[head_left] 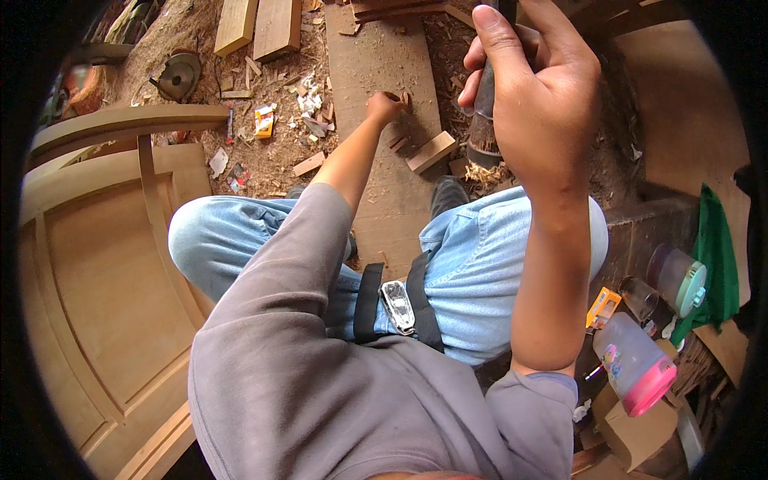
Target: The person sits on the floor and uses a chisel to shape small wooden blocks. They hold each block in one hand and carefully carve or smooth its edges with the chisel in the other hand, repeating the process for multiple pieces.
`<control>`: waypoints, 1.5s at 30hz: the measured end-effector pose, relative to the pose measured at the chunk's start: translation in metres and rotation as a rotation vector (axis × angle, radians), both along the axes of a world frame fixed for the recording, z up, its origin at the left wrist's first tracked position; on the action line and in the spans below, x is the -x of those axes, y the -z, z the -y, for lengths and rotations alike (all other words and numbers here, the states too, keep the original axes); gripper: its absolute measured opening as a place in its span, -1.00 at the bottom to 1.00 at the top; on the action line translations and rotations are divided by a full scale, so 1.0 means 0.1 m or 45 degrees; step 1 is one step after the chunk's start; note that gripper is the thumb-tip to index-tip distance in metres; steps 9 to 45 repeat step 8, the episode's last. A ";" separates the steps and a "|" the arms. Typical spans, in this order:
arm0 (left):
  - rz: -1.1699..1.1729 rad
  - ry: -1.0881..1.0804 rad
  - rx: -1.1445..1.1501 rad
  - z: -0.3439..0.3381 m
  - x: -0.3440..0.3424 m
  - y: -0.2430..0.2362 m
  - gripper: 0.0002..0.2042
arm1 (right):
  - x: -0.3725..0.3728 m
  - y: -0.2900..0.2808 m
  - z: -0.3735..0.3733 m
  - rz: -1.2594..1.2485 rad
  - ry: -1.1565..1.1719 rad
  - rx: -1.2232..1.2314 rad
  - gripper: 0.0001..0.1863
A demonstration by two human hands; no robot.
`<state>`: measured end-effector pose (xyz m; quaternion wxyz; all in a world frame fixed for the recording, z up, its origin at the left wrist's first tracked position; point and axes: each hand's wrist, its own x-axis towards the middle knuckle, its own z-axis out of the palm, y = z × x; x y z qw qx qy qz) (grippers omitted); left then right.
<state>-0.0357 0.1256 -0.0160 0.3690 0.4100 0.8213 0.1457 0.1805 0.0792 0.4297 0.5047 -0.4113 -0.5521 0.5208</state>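
Note:
My right hand [552, 104] is raised at the upper right, closed round a dark stick-like tool [485, 128]. The tool's lower end is banded and ends in frayed, splintered fibres; its upper end passes out of the picture, so its exact kind does not show. My left hand [386, 107] is curled low over a long wooden plank [376, 60] between my feet. Its fingertips are closed near small brown wood pieces, but what they grip is too small to make out. Just right of that hand, a short wooden block [432, 152] lies tilted at the plank's edge.
Wood shavings and scraps cover the ground. Two thick timber pieces [277, 28] and a circular-saw blade [178, 76] lie at the far left. A panelled wooden door [112, 280] fills the left side. Plastic containers [636, 360] and a green cloth [712, 264] are at the right.

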 end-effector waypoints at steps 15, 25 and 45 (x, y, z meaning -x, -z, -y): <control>-0.032 -0.050 -0.032 -0.03 0.05 0.23 -0.66 | 0.01 -0.01 0.01 0.043 -0.024 0.015 -0.45; -0.032 -0.050 -0.032 -0.03 0.05 0.23 -0.66 | 0.01 -0.01 0.01 0.043 -0.024 0.015 -0.45; -0.032 -0.050 -0.032 -0.03 0.05 0.23 -0.66 | 0.01 -0.01 0.01 0.043 -0.024 0.015 -0.45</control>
